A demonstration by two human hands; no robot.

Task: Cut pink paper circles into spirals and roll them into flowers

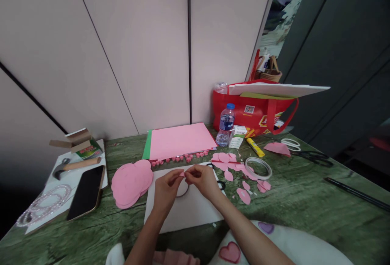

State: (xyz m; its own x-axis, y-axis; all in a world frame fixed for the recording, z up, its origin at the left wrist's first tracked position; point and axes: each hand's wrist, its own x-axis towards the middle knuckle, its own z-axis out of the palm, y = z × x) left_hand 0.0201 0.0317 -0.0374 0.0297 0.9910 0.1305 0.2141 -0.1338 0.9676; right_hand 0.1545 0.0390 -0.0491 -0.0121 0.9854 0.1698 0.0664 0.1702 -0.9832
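Note:
My left hand [167,187] and my right hand [203,179] meet over a white sheet [185,210] on the green table. Both pinch a small pink paper piece [182,173] between their fingertips. A roll of tape [182,190] lies on the sheet just under the hands, partly hidden. A stack of pink paper circles [131,183] sits to the left of my left hand. Loose pink petals [243,195] and a pink strip lie to the right of my right hand.
Pink paper sheets [181,140] over a green one lie behind a row of small pink balls [178,158]. A tape ring [258,167], glue stick [255,147], water bottle [226,125], red bag [252,113] and scissors [313,157] stand right. A phone [87,192], hammer [76,165] and beads [45,204] lie left.

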